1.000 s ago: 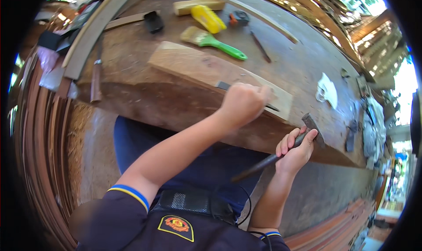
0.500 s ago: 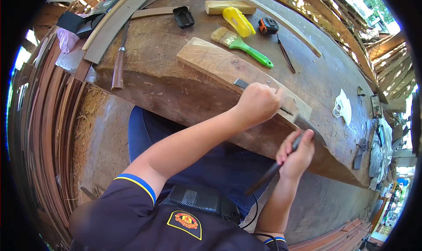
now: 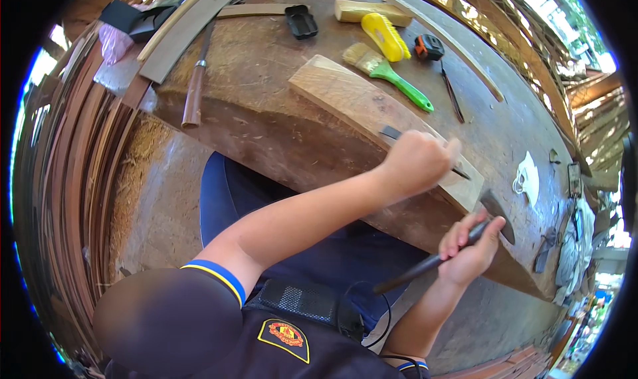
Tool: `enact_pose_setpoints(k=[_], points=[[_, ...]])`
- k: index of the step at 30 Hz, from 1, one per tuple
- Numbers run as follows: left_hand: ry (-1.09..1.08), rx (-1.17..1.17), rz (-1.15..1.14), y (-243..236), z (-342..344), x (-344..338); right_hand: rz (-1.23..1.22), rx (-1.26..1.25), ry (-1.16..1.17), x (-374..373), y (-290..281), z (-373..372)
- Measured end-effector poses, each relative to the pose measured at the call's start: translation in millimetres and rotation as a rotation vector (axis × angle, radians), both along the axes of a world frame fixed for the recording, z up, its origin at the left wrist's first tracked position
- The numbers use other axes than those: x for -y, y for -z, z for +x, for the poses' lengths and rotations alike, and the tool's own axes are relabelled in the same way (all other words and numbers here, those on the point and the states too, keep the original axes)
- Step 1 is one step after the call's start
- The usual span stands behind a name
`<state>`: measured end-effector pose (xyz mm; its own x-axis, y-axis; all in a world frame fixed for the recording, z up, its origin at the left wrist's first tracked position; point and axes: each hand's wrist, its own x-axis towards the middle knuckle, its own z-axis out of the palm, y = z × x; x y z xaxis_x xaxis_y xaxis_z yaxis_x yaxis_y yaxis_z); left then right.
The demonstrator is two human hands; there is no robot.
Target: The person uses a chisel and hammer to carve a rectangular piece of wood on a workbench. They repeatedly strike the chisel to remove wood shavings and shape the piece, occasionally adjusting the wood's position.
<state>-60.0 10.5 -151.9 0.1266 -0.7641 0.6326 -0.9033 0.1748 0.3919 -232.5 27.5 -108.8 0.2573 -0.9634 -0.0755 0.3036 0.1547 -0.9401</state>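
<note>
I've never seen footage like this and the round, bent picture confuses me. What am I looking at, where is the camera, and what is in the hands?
There is no machine here: a person works with two bare hands. The camera sits on the person's head and looks down, and its very wide lens bends straight edges near the rim. The forearms come in from the bottom.

The left hand is closed around a thin dark metal tool, probably a chisel, set against a pale wooden plank. The right hand grips a hammer by its dark handle.

The plank lies on a worn wooden workbench. Also on it: a green-handled paintbrush, a yellow scrubbing brush, a small tape measure, a wooden-handled chisel and a white mask.
</note>
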Motion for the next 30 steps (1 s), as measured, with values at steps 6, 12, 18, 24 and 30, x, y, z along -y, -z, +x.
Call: enact_pose_setpoints(k=[6,12,18,24,30], points=[[0.039,0.059,-0.09,-2.5,-30.1,12.1,-0.044,-0.162,0.07,12.3,-1.3,-16.7],[0.019,0.022,-0.102,4.5,-25.3,19.2,-0.052,-0.177,0.082,15.7,2.2,-22.7],[0.009,0.0,-0.106,-2.0,-19.5,20.3,-0.045,-0.274,-0.012,18.2,1.4,-9.4],[-0.004,0.092,-0.066,2.2,-21.8,16.5,-0.055,-0.132,0.203,21.1,-10.4,-6.2],[-0.009,0.081,-0.086,3.9,-11.8,17.5,0.002,-0.15,0.159,19.8,-11.8,-11.8]])
